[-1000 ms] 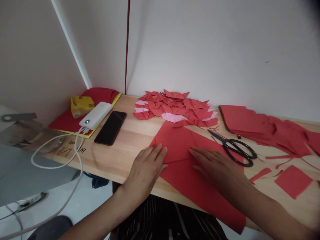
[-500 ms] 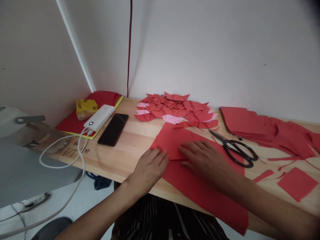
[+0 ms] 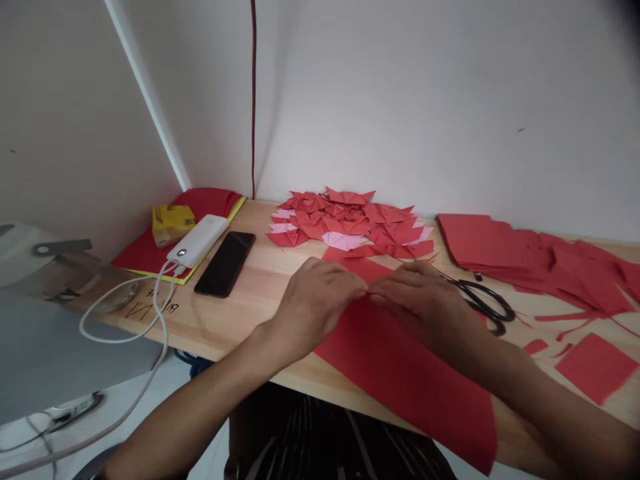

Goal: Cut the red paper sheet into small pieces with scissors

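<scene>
My left hand (image 3: 323,297) and my right hand (image 3: 420,293) meet at their fingertips above a large red paper sheet (image 3: 415,380). Both are closed in a pinch on a small folded red paper, which is almost wholly hidden behind the fingers. The large sheet lies slantwise on the wooden table, its near end hanging over the front edge. Beyond my hands sits a pile of folded red and pink paper pieces (image 3: 350,223). Black-handled scissors (image 3: 485,300) lie just right of my right hand, their blades mostly covered by it.
A stack of red paper (image 3: 480,240) and a cut red square (image 3: 597,368) lie at the right, with thin scraps (image 3: 563,319). On the left are a phone (image 3: 225,263), a white power bank (image 3: 200,240) with a cable, a yellow packet (image 3: 173,223) and red sheets (image 3: 210,199).
My hands have come together and lifted, with the folded paper now between the fingertips instead of pressed flat on the sheet. My right hand now covers the scissors' blades.
</scene>
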Demonstrator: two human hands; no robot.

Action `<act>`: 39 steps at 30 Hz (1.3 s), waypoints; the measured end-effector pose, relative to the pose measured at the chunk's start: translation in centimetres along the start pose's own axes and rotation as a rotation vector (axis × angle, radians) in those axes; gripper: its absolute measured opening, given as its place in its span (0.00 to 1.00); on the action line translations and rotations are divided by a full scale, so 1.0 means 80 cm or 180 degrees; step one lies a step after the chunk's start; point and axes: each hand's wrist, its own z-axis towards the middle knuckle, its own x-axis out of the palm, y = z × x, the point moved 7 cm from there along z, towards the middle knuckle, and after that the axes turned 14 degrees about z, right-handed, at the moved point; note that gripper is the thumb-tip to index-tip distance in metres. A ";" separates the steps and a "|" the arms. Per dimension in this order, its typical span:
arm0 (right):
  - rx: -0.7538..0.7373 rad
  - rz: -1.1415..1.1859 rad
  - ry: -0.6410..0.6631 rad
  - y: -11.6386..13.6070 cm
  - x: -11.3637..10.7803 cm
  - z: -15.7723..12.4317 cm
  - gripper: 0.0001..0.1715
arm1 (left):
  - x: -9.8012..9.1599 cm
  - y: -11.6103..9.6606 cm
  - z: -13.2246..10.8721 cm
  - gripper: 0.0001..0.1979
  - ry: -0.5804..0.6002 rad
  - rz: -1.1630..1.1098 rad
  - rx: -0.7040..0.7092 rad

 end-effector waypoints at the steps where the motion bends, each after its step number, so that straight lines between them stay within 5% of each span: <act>1: 0.0132 0.0084 -0.0046 -0.002 -0.011 0.000 0.16 | -0.008 0.004 0.009 0.08 0.0012 -0.0176 -0.0168; 7: 0.1763 0.0984 0.0230 -0.065 -0.038 -0.032 0.27 | -0.013 0.044 0.042 0.08 0.0260 -0.1742 -0.1407; 14: 0.2753 0.2382 0.0466 -0.111 -0.006 -0.058 0.32 | 0.091 0.072 0.028 0.15 0.0919 -0.4124 -0.2386; 19: 0.3321 0.2783 0.0141 -0.134 0.000 -0.076 0.29 | 0.117 0.074 0.010 0.20 0.1137 -0.4500 -0.2609; 27: 0.3525 0.3111 0.0029 -0.135 0.005 -0.078 0.27 | 0.120 0.065 0.004 0.21 0.1531 -0.4470 -0.2466; 34: 0.2900 0.2857 0.0579 -0.113 0.022 -0.062 0.28 | 0.132 0.069 -0.001 0.21 0.1220 -0.4346 -0.2949; 39: 0.2565 0.2659 0.0743 -0.109 0.030 -0.055 0.30 | 0.124 0.082 0.001 0.17 0.0829 -0.4010 -0.2852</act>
